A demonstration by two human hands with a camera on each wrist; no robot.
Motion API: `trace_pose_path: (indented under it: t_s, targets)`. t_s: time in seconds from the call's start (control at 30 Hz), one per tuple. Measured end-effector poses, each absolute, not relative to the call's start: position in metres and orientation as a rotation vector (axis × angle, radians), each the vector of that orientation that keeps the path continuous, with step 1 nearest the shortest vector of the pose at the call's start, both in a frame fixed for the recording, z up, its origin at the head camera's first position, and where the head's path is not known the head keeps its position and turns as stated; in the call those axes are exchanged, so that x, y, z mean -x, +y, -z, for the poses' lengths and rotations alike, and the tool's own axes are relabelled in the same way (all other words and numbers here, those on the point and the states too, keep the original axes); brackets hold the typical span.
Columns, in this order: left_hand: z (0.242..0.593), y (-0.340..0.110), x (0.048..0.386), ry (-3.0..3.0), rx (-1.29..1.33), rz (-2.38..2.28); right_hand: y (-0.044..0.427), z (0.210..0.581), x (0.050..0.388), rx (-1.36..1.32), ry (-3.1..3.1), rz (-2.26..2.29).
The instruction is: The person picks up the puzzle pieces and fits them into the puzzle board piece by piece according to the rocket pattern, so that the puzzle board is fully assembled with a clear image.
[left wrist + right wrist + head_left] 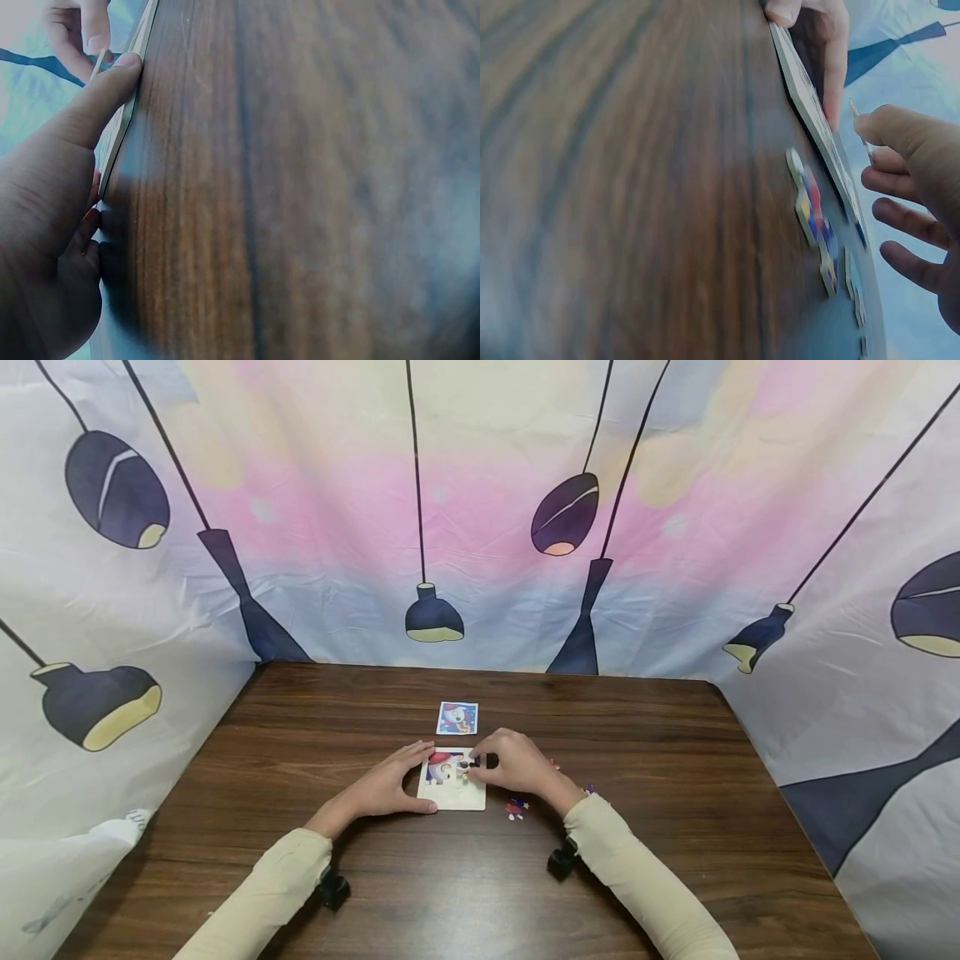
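Note:
A pale square puzzle board (459,797) lies on the table, its upper part filled with coloured pieces and its lower part bare. The left hand (386,783) holds the board's left side, thumb at the lower left corner and fingers at the upper left. Over the board's right side, the right hand (517,763) pinches a small thin piece (861,133) between thumb and forefinger, raised off the board in the right wrist view. The other right fingers are loosely bent. In the left wrist view, the left thumb (112,86) rests on the board's edge.
Behind the board lies a square picture card (457,718). Loose puzzle pieces (516,809) sit to the board's right, with more near the right wrist. A printed cloth (337,527) hangs around the brown wooden table (637,735).

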State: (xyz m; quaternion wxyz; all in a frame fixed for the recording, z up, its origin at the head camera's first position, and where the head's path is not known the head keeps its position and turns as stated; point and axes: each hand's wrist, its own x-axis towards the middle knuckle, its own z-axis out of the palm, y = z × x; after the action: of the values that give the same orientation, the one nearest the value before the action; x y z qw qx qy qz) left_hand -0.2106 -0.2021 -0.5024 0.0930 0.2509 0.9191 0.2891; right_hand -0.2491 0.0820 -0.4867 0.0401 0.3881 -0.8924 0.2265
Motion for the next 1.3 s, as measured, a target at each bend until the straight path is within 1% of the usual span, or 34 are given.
trace_pose_path:
  t_s: [0.7,1.0,1.3]
  targets:
    - [0.502,-0.202,0.210,2.730,-0.757,-0.866,0.058,0.491,0.247,-1.259,-2.730,-0.516]
    - [0.501,-0.202,0.211,2.733,-0.743,-0.861,0.056,0.487,0.247,-1.226,-2.737,-0.539]
    - [0.501,-0.202,0.209,2.726,-0.748,-0.874,0.053,0.491,0.246,-1.210,-2.771,-0.487]
